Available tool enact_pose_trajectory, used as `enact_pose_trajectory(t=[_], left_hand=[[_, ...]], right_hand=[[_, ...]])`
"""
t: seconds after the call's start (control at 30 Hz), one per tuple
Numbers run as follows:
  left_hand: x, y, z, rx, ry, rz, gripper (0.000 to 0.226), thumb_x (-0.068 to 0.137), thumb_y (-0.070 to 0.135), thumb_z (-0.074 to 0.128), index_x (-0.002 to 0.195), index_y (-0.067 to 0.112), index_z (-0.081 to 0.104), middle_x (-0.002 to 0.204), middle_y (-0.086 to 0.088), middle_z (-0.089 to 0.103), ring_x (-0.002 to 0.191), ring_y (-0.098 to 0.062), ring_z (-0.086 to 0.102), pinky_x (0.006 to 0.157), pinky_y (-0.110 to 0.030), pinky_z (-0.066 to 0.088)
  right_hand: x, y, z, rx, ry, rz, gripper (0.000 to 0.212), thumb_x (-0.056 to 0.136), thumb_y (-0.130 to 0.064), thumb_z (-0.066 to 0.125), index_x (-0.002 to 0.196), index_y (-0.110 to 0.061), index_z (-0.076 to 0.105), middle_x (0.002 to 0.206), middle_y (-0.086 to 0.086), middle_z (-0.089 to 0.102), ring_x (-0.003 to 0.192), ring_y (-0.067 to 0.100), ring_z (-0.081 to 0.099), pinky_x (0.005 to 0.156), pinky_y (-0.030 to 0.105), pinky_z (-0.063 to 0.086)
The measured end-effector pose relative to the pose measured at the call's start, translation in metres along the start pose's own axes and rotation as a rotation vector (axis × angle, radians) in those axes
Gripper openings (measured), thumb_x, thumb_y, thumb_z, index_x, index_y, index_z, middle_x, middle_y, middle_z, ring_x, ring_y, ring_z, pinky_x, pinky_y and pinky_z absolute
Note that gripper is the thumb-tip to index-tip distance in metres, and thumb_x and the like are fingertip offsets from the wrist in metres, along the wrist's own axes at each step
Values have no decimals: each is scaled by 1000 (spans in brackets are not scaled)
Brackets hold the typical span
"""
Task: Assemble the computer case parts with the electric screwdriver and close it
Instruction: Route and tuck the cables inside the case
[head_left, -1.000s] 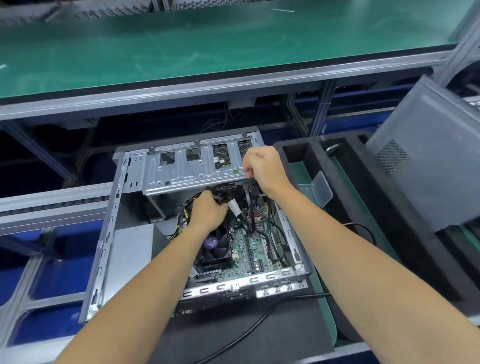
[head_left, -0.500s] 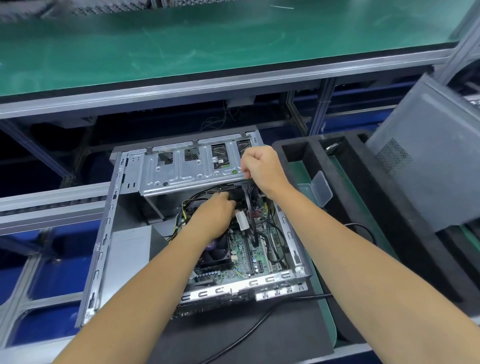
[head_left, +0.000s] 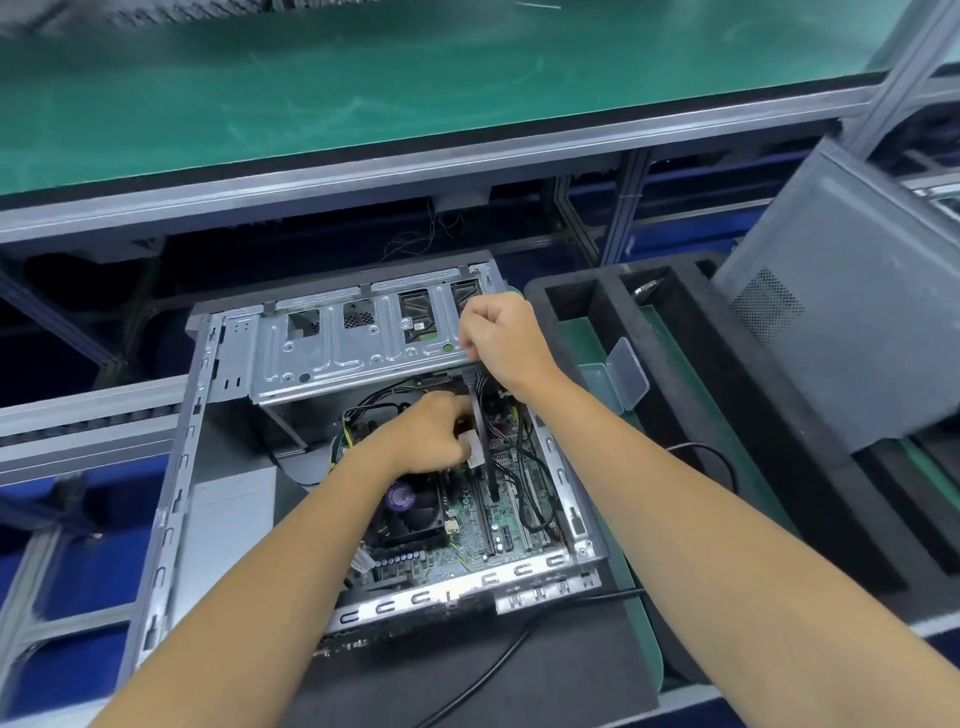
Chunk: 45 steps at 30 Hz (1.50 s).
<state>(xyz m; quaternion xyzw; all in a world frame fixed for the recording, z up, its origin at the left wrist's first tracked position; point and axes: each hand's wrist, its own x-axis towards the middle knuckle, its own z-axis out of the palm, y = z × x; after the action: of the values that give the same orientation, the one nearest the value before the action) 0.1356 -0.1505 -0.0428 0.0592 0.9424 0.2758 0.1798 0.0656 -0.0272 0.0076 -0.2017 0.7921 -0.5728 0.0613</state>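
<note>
Both hands work inside the open computer case (head_left: 171, 499). Left hand (head_left: 426, 436) is down among the cables, fingers curled round a white connector (head_left: 475, 449) just above the motherboard (head_left: 467, 525). Right hand (head_left: 501, 338) is fisted at the right end of the drive cage (head_left: 337, 353), gripping its edge w/ fingers curled under; a flat black cable (head_left: 485, 452) hangs from just below it. Case lies on its side on a dark mat (head_left: 571, 670) on the worktop, open side up. Inside: 1 motherboard, 1 CPU fan (head_left: 410, 514) w/ purple sticker, a bundle of black & yellow wires (head_left: 353, 421), 1 metal drive cage across the top. To the right, a black foam tray (head_left: 701, 415) w/ 2 long slots; the nearer slot holds 1 small clear plastic box (head_left: 618, 376), lid up, contents can't be made out. 1 grey side panel (head_left: 852, 312) leans against the tray's far right. A black cord (head_left: 493, 670) runs out from under the case front. No screwdriver clearly in view.
</note>
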Motion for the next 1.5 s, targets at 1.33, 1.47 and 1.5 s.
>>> enact_pose_trajectory(t=[1.33, 1.47, 1.5], left_hand=[[35, 8, 28, 216, 82, -37, 32, 80, -3, 52, 55, 10, 35, 58, -7, 37, 56, -24, 32, 52, -31, 28], [37, 11, 29, 283, 61, -37, 34, 76, -5, 51, 55, 12, 29, 54, -6, 32, 49, -21, 26, 48, -29, 23], [38, 13, 29, 317, 62, -49, 37, 76, -4, 51, 54, 13, 27, 54, -5, 30, 49, -21, 26, 48, -28, 23]], right_hand=[[0, 0, -2, -15, 8, 5, 21, 82, 5, 51, 63, 15, 55, 47, -5, 48, 54, 17, 47, 57, 29, 37], [0, 0, -1, -14, 13, 2, 21, 81, 4, 51, 63, 15, 54, 49, 1, 48, 55, 19, 46, 58, 30, 38], [0, 0, -1, -16, 14, 4, 21, 81, 4, 51, 63, 15, 54, 49, 1, 48, 55, 19, 46, 59, 31, 39]])
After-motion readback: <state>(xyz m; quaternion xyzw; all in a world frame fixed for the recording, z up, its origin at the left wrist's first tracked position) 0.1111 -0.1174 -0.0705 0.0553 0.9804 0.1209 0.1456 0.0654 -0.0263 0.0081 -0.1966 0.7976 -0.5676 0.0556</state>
